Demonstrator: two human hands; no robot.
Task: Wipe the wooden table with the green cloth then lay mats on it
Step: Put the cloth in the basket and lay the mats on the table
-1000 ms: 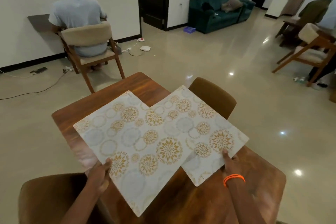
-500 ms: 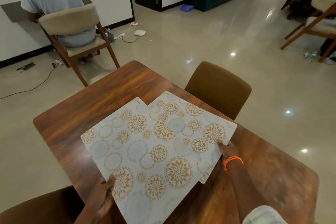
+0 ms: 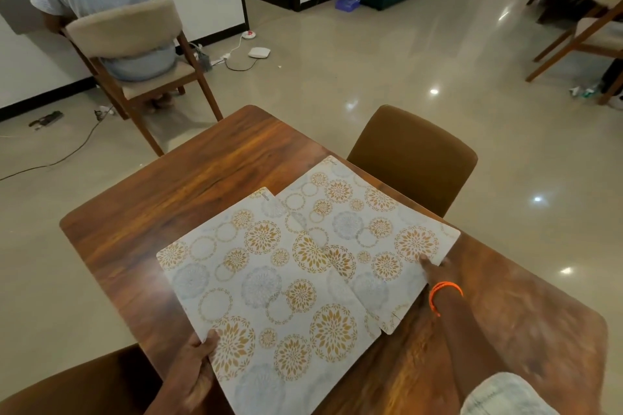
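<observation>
So there are two thin cream rectangular mats with gold and grey floral rings, fanned out over the middle of the dark reddish-brown wooden surface (image 3: 188,199): the left mat (image 3: 269,296) overlaps on top of the right mat (image 3: 367,222), whose far corner reaches up towards centre frame. They look light and fairly stiff to me, more like flexible plastic sheet than cloth, since the edges hold straight lines and the near parts seem to hover a bit off the wood without drooping. I'd guess they're slick against each other and against that polished top, so they'd slide easily. Edges and corners look like the obvious place to grab, and that's what's happening: the left hand (image 3: 195,367), lower left, pinches the near edge of the left mat with thumb on top, and the right hand (image 3: 438,268) with the orange wristband (image 3: 445,293) grips the right edge of the other mat, fingers mostly tucked under so I can't see them fully. No green cloth visible anywhere. Around it: a brown padded chair (image 3: 414,155) tucked in at the far right edge, another brown chair back (image 3: 67,384) at the bottom left corner, neither really blocking. Upper left, a person sitting on a beige wooden chair (image 3: 131,34), well apart.
</observation>
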